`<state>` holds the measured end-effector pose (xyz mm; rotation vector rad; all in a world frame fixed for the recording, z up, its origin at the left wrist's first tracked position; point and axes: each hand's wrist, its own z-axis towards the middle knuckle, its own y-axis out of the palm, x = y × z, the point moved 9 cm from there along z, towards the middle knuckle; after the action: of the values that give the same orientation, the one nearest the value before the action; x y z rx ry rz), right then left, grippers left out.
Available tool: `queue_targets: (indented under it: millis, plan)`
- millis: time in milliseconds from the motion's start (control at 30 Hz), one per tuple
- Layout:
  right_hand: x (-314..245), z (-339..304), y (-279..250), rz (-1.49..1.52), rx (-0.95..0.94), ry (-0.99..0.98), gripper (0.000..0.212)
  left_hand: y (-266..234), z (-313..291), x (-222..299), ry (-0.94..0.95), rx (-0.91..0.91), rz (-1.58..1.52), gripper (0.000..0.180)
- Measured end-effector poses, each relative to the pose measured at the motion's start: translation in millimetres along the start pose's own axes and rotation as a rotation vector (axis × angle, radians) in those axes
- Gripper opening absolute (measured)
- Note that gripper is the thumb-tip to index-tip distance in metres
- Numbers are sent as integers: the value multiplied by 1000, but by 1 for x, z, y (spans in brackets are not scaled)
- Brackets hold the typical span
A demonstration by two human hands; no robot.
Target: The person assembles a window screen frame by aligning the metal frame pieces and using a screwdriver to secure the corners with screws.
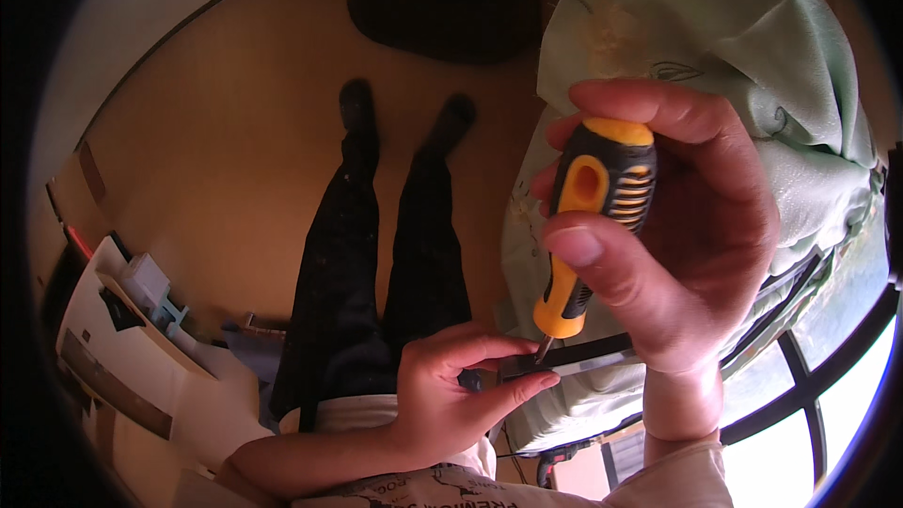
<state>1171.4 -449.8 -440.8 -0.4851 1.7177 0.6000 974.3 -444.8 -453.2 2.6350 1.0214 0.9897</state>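
My right hand (710, 226) is closed around the yellow and black handle of a screwdriver (576, 263), held upright with the thumb along its near side. The screwdriver's thin metal shaft points down, and its tip meets a narrow dark bar (593, 354), though I cannot make out whether a screw sits there. Thumb and fingers of my left hand (442, 386) pinch the left end of that bar, right beside the tip. To the right, the bar passes behind my right wrist, so its far end is hidden.
A pale green patterned cloth (687, 28) drapes a bulky form at the right. Beyond it is a bright window (837, 395). A dark oval mat (442, 5) lies on the brown floor (226, 132). White furniture (207, 395) with small items stands at the lower left.
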Motion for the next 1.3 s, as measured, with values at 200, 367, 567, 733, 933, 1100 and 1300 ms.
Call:
queue_targets:
  millis: [200, 367, 567, 733, 933, 1100, 1300]
  plan:
    - [-19, 4, 14, 114, -123, 33, 59, -1, 3, 9, 94, -19, 90, 28]
    - [-24, 2, 5, -292, -98, 115, 79, 0, 1, 5, 109, 10, 69, 28]
    - [-24, 2, 5, -206, -105, 81, 69, -3, 2, 7, 188, 102, 40, 29]
    - [-12, 3, 2, 171, 30, 353, 67, -1, 3, 2, 149, 90, -45, 29]
    - [-16, 7, 7, 109, -134, 185, 53, -6, 9, 14, 139, -63, -26, 20]
    - [-28, 11, 8, -385, -312, -49, 47, -5, 19, 28, 69, -167, 74, 16]
    - [-19, 10, 8, 94, -149, 251, 48, -6, 30, 36, -64, -263, 167, 12]
